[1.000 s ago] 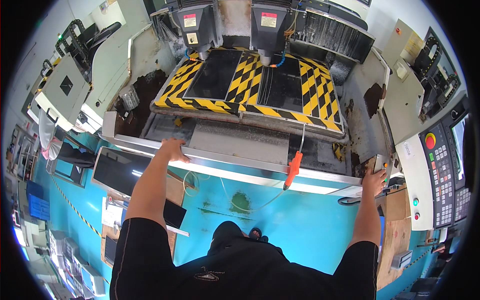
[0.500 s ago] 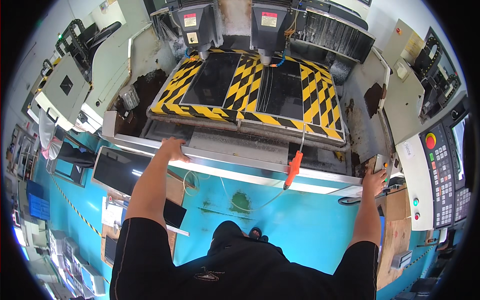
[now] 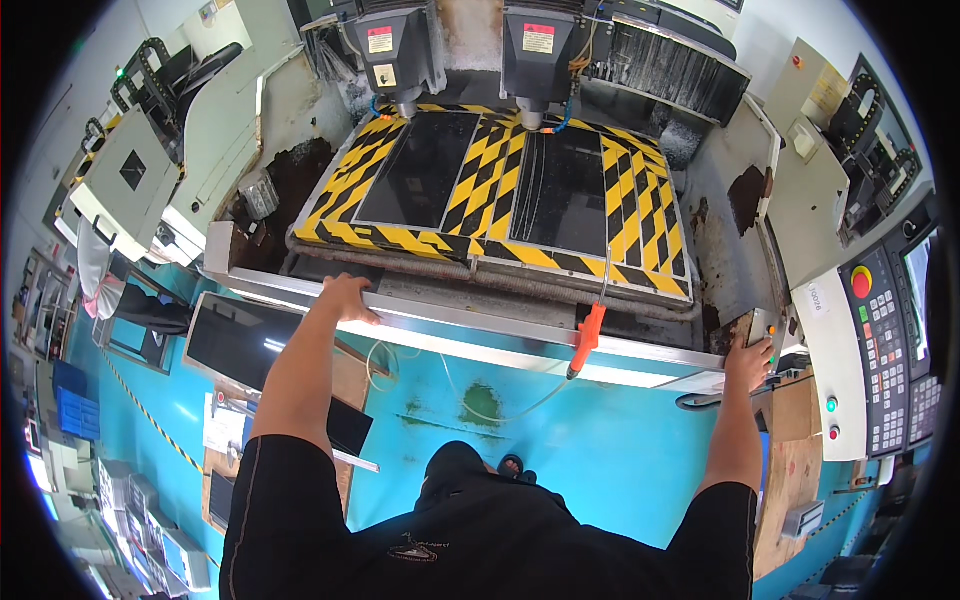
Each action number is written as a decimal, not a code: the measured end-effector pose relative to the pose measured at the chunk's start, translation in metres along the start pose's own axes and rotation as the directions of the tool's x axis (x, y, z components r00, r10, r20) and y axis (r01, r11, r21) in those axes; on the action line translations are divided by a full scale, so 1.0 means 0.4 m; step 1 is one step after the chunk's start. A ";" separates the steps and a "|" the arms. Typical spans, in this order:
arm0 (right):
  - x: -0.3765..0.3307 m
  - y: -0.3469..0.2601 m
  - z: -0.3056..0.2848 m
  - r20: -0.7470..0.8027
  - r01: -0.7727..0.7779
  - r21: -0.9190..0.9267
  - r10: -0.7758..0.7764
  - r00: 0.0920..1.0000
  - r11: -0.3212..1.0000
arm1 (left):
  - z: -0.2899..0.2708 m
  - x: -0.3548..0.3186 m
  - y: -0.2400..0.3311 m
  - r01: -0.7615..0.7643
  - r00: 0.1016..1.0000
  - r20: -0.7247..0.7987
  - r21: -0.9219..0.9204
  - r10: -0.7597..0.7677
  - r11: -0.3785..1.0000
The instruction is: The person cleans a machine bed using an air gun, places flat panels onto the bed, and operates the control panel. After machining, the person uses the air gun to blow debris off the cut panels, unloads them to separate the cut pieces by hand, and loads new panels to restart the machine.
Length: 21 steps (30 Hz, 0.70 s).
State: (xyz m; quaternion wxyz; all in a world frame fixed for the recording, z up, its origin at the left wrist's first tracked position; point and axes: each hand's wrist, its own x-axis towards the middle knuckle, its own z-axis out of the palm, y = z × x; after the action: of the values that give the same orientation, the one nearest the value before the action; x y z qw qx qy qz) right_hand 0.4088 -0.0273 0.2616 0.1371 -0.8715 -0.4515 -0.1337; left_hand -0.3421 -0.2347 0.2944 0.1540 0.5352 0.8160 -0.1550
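My left hand (image 3: 347, 300) grips the metal front rail (image 3: 470, 325) of a machine, its fingers bent over the top and the thumb apart to the right. At the rail's right end, my right hand (image 3: 750, 362) is wrapped round a small button box (image 3: 757, 328); which button it touches, if any, I cannot tell. Behind the rail lies the machine bed (image 3: 484, 222), covered in yellow and black striped tape around two dark glossy panels, a left panel (image 3: 420, 170) and a right panel (image 3: 562, 190). Two spindle heads, left (image 3: 395, 55) and right (image 3: 537, 60), stand over its far edge.
An orange air gun (image 3: 588, 340) hangs over the rail, its thin hose trailing below. A control panel (image 3: 880, 350) with a red knob stands at the right. Left of my body is a wooden bench (image 3: 350, 385) with a large dark panel (image 3: 240, 338). Another person (image 3: 140, 305) stands far left.
The taped bed with both dark panels has slid a little toward me, away from the spindle heads. Both hands have stayed in place.
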 end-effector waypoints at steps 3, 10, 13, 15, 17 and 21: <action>0.014 -0.014 0.007 -0.002 0.000 -0.005 0.000 1.000 1.000 | -0.011 0.016 0.005 0.014 1.000 -0.007 -0.013 -0.014 1.000; 0.045 -0.047 0.021 0.029 -0.004 -0.017 0.005 1.000 1.000 | -0.033 0.052 0.015 0.000 0.999 -0.035 -0.055 -0.002 0.999; 0.057 -0.060 0.027 0.035 -0.009 -0.037 0.010 0.999 0.999 | -0.047 0.064 0.021 0.004 0.999 -0.035 -0.049 -0.006 0.999; 0.066 -0.068 0.032 -0.005 0.009 -0.006 -0.009 1.000 1.000 | -0.058 0.073 0.025 0.030 0.999 0.031 -0.010 -0.030 0.999; 0.072 -0.075 0.035 0.000 0.012 -0.003 -0.012 1.000 1.000 | -0.067 0.081 0.029 -0.002 1.000 0.007 -0.045 0.002 0.999; 0.078 -0.083 0.037 -0.002 0.011 -0.004 -0.011 1.000 1.000 | -0.069 0.086 0.032 0.035 0.999 0.019 -0.017 -0.035 0.999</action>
State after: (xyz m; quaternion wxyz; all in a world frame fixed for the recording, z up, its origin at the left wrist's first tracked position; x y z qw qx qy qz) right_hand 0.4005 0.0197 0.2630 0.1352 -0.8692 -0.4556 -0.1364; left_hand -0.3458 -0.1900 0.3039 0.1634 0.5180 0.8251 -0.1555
